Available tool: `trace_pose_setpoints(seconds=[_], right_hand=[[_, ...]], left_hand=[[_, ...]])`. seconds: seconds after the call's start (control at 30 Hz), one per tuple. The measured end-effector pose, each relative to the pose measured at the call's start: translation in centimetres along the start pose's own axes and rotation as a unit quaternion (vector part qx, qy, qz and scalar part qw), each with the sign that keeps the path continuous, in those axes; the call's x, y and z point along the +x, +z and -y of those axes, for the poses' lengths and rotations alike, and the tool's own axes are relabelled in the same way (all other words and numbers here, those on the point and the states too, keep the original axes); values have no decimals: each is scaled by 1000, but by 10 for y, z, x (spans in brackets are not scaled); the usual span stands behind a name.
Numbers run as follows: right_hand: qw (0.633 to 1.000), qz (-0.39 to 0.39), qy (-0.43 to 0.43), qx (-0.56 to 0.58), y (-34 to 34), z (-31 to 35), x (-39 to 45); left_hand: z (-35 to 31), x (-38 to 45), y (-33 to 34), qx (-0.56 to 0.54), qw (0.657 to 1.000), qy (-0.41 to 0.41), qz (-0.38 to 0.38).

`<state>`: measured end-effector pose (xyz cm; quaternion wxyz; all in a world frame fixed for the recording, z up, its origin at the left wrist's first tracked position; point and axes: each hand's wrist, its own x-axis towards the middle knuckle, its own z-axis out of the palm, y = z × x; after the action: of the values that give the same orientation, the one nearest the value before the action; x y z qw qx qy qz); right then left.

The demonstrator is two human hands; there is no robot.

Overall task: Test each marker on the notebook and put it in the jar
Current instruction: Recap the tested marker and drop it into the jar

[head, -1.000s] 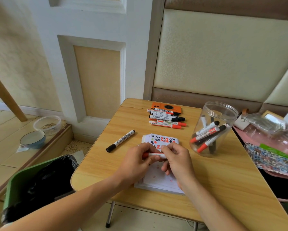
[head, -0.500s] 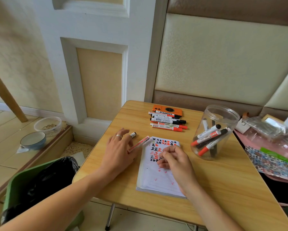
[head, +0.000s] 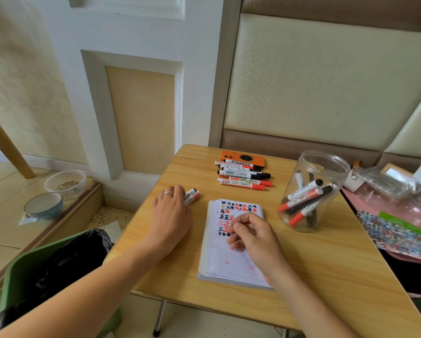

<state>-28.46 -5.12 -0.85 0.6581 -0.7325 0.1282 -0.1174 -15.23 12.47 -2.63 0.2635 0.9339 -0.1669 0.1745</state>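
Her left hand [head: 171, 215] lies flat over two markers [head: 191, 194] while her right hand [head: 252, 234], fingers curled, rests on the notebook [head: 225, 262], whether holding anything I cannot tell.

Notebook [head: 229, 259] open flat, red/black scribbles up top. Clear jar [head: 311, 191] right of it, tilted, several markers inside. Marker row [head: 242, 175] behind notebook; two markers [head: 191, 194] at left.

my two bare forearms, no sleeves in sight, left hand [head: 170, 217] with a plain silver ring [head: 168, 192] on one finger, right hand [head: 254, 236] with no rings or anything, short trimmed nails
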Motion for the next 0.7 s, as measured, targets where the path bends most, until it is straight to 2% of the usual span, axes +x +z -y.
trace_pose_setpoints(seconds=[0.07, 0.1, 0.2, 0.27, 0.4, 0.53, 0.7], right_hand=[[1000, 1, 3, 2, -2, 0, 1], [1000, -3, 7, 8, -3, 1, 3], [999, -26, 13, 39, -6, 4, 8], [999, -47, -10, 18, -11, 5, 14], [984, -89, -79, -135, -24, 3, 29], [926, -126, -150, -323, -34, 4, 66], [881, -107, -156, -434, -39, 3, 124]], left_hand=[[-13, -2, -2, -18, 998, 56, -24], [-20, -2, -4, -49, 993, 104, -11], [-35, -10, -7, -112, 958, 241, 111], [-36, -16, 1, -99, 939, 282, 171], [-31, -17, 10, -115, 941, 251, 195], [-31, -14, 11, -103, 954, 203, 194], [-31, -15, 13, -96, 961, 186, 179]])
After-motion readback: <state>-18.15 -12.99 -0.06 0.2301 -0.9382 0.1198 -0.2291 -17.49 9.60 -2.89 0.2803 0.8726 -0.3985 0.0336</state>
